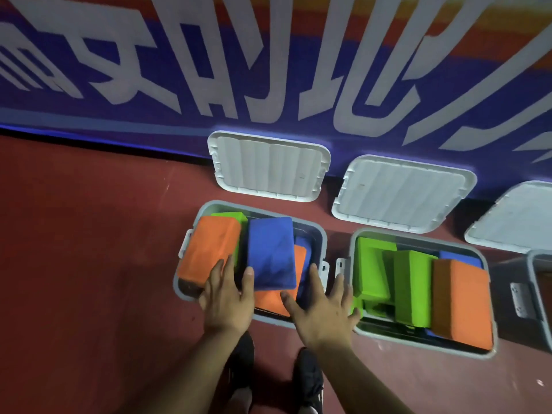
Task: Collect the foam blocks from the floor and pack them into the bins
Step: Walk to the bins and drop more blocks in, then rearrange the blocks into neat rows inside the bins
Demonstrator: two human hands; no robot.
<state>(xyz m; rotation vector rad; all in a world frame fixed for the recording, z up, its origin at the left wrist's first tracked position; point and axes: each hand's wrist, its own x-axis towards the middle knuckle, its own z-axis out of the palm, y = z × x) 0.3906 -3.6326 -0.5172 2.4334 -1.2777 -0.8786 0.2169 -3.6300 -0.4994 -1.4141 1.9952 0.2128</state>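
Two grey bins stand side by side on the red floor. The left bin (319,234) holds an orange foam block (209,249), a blue foam block (270,252), a green block (231,218) behind them and another orange block (268,303) underneath. My left hand (228,297) hovers over its near edge, fingers straight, fingertips touching the orange and blue blocks. My right hand (324,306) is spread flat over the bin's near right corner, holding nothing. The right bin (494,330) holds several green blocks (413,285), an orange block (461,303) and blue ones.
Two white lids (268,165) (401,194) lean against the blue lettered wall behind the bins, a third lid (516,219) at far right. Part of another grey bin (534,264) shows at the right edge. My dark shoes (309,380) stand on the floor below.
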